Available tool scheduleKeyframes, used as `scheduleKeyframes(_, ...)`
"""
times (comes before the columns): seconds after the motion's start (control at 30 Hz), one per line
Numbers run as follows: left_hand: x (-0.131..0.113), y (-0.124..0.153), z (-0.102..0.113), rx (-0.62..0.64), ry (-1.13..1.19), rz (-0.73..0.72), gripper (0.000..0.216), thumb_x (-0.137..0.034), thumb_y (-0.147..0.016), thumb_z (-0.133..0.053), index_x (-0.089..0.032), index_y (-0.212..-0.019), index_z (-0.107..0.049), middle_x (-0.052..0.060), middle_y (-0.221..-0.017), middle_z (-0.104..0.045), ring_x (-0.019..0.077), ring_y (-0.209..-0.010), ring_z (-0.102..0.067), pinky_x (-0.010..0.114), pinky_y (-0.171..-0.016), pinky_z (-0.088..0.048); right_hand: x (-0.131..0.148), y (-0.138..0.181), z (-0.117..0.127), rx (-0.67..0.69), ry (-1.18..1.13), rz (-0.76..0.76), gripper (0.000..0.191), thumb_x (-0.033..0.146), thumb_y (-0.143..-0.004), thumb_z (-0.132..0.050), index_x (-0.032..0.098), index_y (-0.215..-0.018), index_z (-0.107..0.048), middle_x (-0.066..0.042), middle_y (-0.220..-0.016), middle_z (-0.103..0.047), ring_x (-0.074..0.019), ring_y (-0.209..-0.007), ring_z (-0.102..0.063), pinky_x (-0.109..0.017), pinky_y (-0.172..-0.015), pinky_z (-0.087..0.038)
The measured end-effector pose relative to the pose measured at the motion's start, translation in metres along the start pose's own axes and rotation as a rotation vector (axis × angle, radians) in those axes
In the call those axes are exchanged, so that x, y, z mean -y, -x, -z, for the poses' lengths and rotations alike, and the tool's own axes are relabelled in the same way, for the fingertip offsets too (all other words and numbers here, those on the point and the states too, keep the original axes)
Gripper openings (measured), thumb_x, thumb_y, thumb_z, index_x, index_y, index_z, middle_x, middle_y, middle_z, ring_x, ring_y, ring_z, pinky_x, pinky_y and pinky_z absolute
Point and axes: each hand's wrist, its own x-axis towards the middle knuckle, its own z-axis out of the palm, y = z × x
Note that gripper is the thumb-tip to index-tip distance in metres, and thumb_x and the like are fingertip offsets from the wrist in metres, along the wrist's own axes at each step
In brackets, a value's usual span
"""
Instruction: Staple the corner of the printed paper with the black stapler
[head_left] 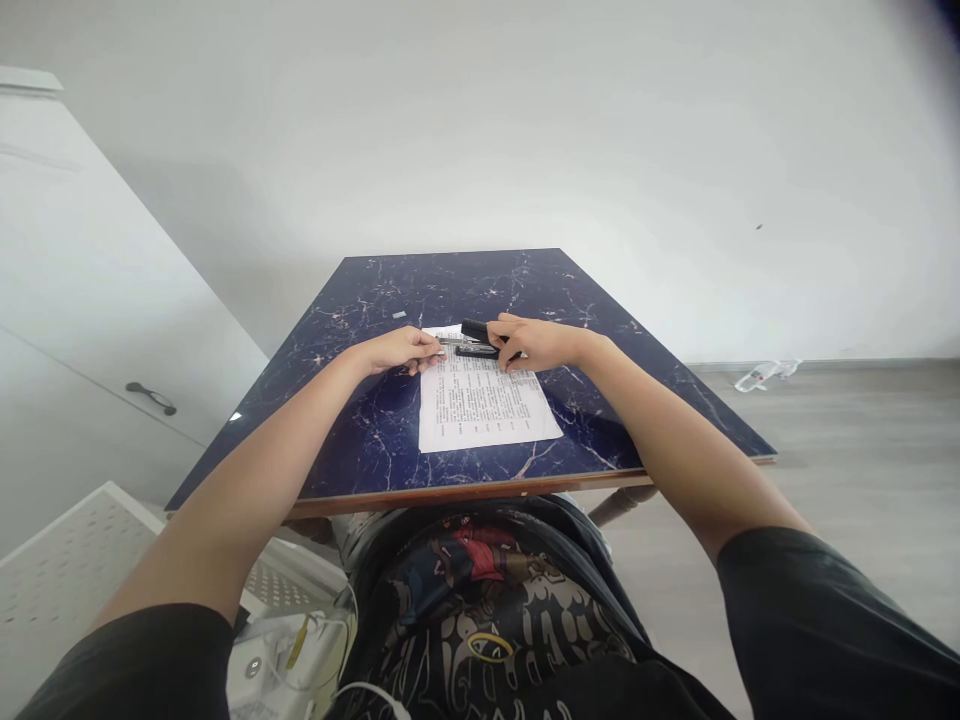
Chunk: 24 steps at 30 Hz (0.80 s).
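A printed paper [484, 400] lies flat on the dark marbled table [465, 280], and everything in hand is at the paper's far edge. The stapler [475, 330] rests there, lying across that edge. Its black top arm looks lifted off the base, with a bright metal rail showing between them.

The right hand [536, 343] is curled over the stapler's right end, fingers closed on it and holding it down against the paper. The left hand [397, 350] comes in from the paper's left corner, with its fingertips drawn together in a pinch on the tip of the metal rail.

As I judge it, the work is at an early or middle stage. The stapler is in place at the paper's far edge, but it is open rather than pressed shut. No staple can be made out in the sheet, and at this size I cannot tell whether one is there.

A small silvery piece [399, 315] lies on the table just beyond the paper's far left corner, untouched. The near part of the paper is bare of hands.
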Motion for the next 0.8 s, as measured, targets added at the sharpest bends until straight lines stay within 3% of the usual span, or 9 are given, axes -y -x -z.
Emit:
scheduleKeyframes(0.6, -0.006, 0.003, -0.003, -0.014, 0.02, -0.004, 0.037, -0.055, -0.094, -0.075, -0.019, -0.09, -0.081, 0.009, -0.077, -0.065, 0.0159, -0.061, -0.056, 0.032, -0.057, -0.049, -0.003, -0.002, -0.002, -0.016, -0.006, -0.015, 0.024, 0.033, -0.101, -0.065, 0.021, -0.085, -0.078, -0.009, -0.1, -0.057, -0.0255, -0.098, -0.047, -0.042, -0.086, -0.046)
scheduleKeyframes(0.8, -0.011, 0.004, -0.005, -0.003, -0.003, -0.002, 0.036, -0.053, -0.097, -0.072, -0.019, -0.089, -0.081, 0.009, -0.077, -0.065, 0.0151, -0.06, -0.055, 0.032, -0.057, -0.049, 0.001, -0.003, 0.001, -0.004, 0.009, 0.021, 0.033, 0.037, -0.105, -0.059, 0.022, -0.086, -0.082, -0.009, -0.097, -0.059, -0.0255, -0.095, -0.044, -0.042, -0.087, -0.045)
